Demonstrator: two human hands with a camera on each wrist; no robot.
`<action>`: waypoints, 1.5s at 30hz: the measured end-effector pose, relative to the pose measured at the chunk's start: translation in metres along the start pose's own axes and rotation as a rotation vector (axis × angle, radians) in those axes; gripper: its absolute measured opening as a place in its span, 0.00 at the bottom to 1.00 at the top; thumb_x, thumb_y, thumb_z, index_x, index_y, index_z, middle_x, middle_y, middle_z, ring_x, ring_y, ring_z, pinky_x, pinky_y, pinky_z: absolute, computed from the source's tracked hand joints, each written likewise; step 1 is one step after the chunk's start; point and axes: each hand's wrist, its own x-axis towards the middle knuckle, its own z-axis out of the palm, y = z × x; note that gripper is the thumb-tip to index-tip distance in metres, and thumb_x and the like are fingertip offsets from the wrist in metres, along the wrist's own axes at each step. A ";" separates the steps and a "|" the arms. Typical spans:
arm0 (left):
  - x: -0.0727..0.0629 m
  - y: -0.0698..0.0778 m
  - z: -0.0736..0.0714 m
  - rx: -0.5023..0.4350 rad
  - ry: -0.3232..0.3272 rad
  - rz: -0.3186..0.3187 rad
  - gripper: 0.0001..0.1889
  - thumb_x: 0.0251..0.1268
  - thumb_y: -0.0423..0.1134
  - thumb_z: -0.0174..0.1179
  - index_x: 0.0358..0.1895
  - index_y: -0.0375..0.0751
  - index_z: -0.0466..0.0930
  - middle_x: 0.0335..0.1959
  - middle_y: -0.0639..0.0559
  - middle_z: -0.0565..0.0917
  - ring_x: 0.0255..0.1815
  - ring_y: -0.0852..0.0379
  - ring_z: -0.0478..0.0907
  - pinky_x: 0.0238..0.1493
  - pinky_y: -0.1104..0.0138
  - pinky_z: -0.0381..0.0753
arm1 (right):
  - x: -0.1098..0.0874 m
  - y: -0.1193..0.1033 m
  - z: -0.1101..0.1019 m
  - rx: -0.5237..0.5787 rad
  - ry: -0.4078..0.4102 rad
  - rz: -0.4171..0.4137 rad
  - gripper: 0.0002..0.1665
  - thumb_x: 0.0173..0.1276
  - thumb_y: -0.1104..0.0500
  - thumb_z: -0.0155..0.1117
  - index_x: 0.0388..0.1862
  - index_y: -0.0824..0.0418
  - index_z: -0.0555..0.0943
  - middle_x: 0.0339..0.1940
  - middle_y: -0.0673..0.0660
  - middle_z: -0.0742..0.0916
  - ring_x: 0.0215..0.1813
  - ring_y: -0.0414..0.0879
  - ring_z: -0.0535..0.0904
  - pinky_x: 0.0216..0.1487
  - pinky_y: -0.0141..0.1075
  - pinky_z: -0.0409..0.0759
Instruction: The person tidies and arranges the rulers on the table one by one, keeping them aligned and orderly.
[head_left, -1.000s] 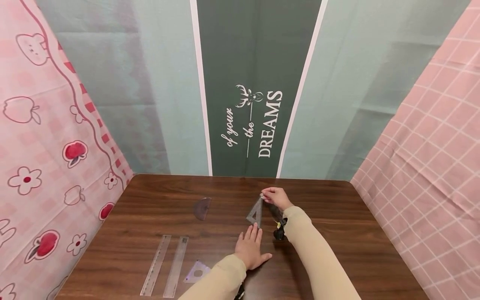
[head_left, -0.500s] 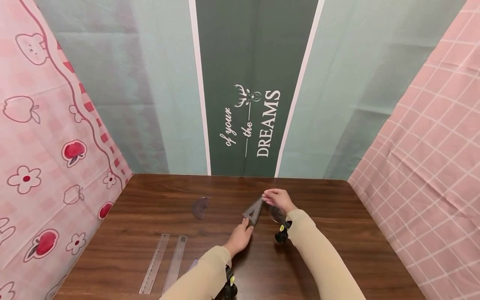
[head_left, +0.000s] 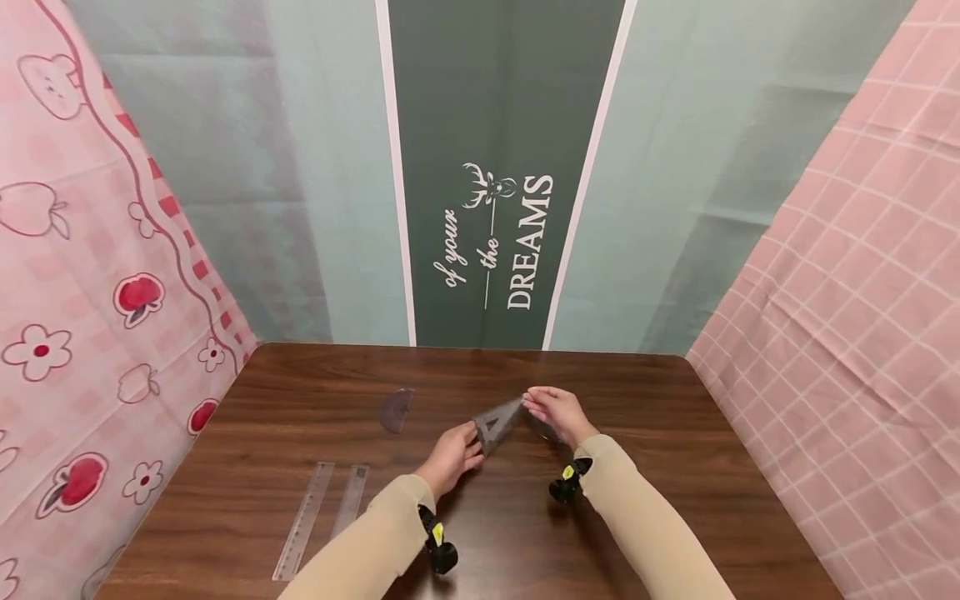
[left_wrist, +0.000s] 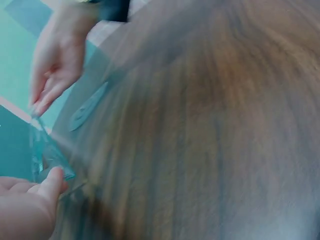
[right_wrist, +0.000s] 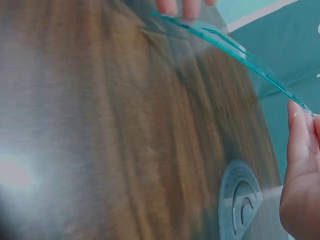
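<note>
A clear set square is held between both hands above the wooden table. My left hand pinches its broad end; in the left wrist view the thumb lies along the plastic. The pointed tip is pinched by the fingertips of my right hand. Seen from the right wrist, the set square appears nearly edge-on, slanting from one hand to the other. Below the right hand, a clear protractor lies on the tabletop, mostly covered by that hand in the head view.
Another protractor, purplish and half-round, lies left of the hands. Two clear straight rulers are farther left: one ruler in full view, the other ruler partly behind the left sleeve. Fabric walls border the table at the back and sides.
My left hand went from lying spread below the set square to gripping its broad end. That end has swung left and up. The left sleeve now hides the small purple set square.
</note>
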 end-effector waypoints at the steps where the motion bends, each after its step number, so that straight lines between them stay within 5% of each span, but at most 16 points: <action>1: -0.001 0.003 -0.004 -0.001 -0.010 -0.010 0.28 0.75 0.37 0.31 0.68 0.19 0.40 0.69 0.23 0.43 0.68 0.30 0.48 0.64 0.47 0.59 | -0.003 0.000 0.000 -0.008 -0.007 0.001 0.20 0.69 0.66 0.54 0.54 0.81 0.70 0.36 0.57 0.86 0.36 0.42 0.84 0.40 0.30 0.81; 9: -0.012 0.022 -0.038 0.070 -0.187 -0.104 0.28 0.76 0.39 0.27 0.68 0.19 0.41 0.70 0.25 0.43 0.68 0.30 0.47 0.66 0.47 0.55 | -0.020 0.007 0.000 -0.026 -0.096 0.048 0.22 0.70 0.66 0.53 0.56 0.83 0.67 0.35 0.56 0.86 0.37 0.40 0.84 0.40 0.28 0.80; 15: -0.019 0.026 -0.048 0.103 -0.257 -0.124 0.29 0.76 0.40 0.27 0.68 0.18 0.38 0.70 0.25 0.41 0.68 0.29 0.45 0.66 0.47 0.54 | -0.032 0.012 -0.001 -0.039 -0.137 0.061 0.22 0.69 0.67 0.53 0.55 0.84 0.66 0.34 0.54 0.86 0.37 0.41 0.84 0.39 0.28 0.80; 29: -0.032 0.026 -0.051 0.190 -0.316 -0.156 0.31 0.76 0.44 0.30 0.68 0.18 0.42 0.69 0.24 0.45 0.67 0.30 0.52 0.64 0.48 0.59 | -0.066 0.022 -0.014 -0.052 -0.222 0.070 0.17 0.71 0.67 0.50 0.51 0.82 0.71 0.43 0.65 0.85 0.41 0.43 0.83 0.43 0.31 0.80; 45: -0.041 0.027 -0.052 0.229 -0.366 -0.180 0.35 0.74 0.50 0.34 0.68 0.20 0.44 0.70 0.25 0.46 0.67 0.31 0.53 0.64 0.49 0.61 | -0.089 0.029 -0.016 0.004 -0.208 0.088 0.11 0.70 0.66 0.53 0.46 0.73 0.76 0.37 0.55 0.86 0.41 0.41 0.83 0.44 0.31 0.80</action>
